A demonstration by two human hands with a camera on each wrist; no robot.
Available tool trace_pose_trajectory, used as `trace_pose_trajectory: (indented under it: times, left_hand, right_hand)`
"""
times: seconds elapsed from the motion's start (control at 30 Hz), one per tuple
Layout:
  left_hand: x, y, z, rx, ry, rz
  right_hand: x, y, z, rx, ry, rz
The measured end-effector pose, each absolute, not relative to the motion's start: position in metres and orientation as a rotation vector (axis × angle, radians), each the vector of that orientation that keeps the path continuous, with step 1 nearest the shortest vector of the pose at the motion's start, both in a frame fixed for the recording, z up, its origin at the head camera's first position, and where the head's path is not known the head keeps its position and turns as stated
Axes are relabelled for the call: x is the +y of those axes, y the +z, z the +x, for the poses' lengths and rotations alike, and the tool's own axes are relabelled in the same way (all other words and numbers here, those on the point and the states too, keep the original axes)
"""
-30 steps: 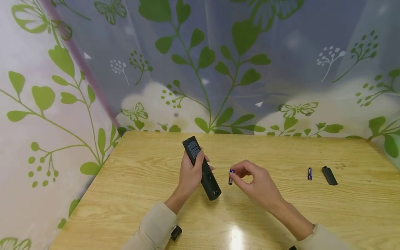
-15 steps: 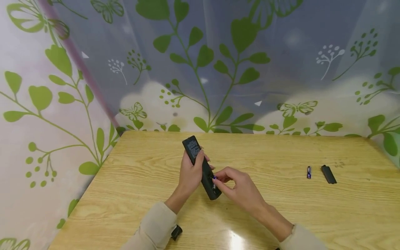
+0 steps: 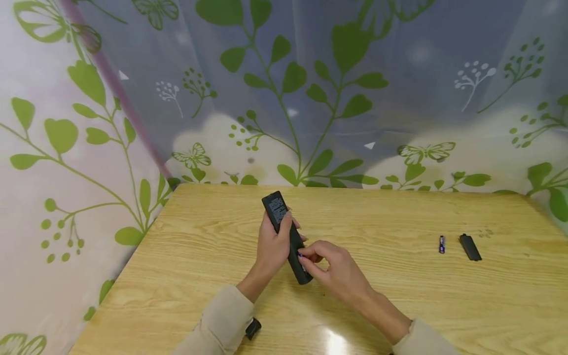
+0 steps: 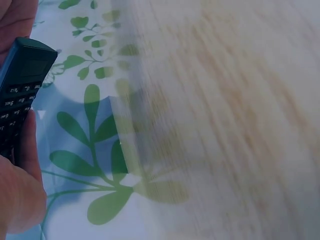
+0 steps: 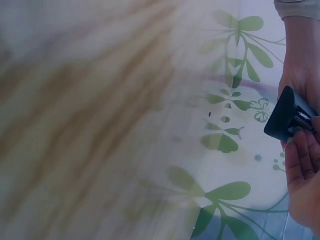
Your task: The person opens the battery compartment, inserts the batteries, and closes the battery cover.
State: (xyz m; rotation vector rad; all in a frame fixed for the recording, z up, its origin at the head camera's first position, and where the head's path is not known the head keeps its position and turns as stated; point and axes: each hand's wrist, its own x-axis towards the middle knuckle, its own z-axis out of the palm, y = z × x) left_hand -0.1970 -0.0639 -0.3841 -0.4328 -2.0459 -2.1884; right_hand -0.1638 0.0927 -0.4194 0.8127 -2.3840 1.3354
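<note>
A black remote control (image 3: 294, 242) slants over the table, its labelled back turned up and its battery bay open at the lower end. My left hand (image 3: 271, 244) grips it around the middle, thumb across the back. In the left wrist view the button side of the remote control (image 4: 22, 87) shows. With thumb and forefinger my right hand (image 3: 339, 268) pinches a small blue battery (image 3: 301, 255) at the bay; its lower part lies within the bay. The right wrist view shows the remote's end (image 5: 282, 115) with the right hand's fingers (image 5: 300, 155) beside the bay.
On the wooden table (image 3: 377, 212), a second blue battery (image 3: 442, 244) lies to the right, beside the black battery cover (image 3: 470, 247). A black strap piece (image 3: 253, 329) sits at the left sleeve. A leaf-patterned curtain (image 3: 293, 123) hangs behind the table.
My right hand has moved left with the battery, from beside the remote control to its battery bay. The left hand keeps its grip on the remote control, almost unmoved.
</note>
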Motion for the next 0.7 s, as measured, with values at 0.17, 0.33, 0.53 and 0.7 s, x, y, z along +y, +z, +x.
trace_pose_trajectory:
  times: [0.17, 0.33, 0.53, 0.7]
  left_hand:
    - [-0.062, -0.383, -0.196, -2.002, -2.187, -0.407]
    - [-0.058, -0.38, -0.197, -1.943, -2.198, -0.412]
    - [-0.053, -0.378, -0.2, -1.916, -2.179, -0.4]
    - [-0.051, -0.377, -0.201, -1.887, -2.192, -0.369]
  right_hand:
    - [0.092, -0.417, -0.162, -2.395, 1.288, 0.811]
    - [0.092, -0.409, -0.162, -2.396, 1.239, 0.787]
    - [0.095, -0.404, -0.164, -2.381, 1.161, 0.811]
    - [0.097, -0.4, -0.165, -2.344, 1.035, 0.874]
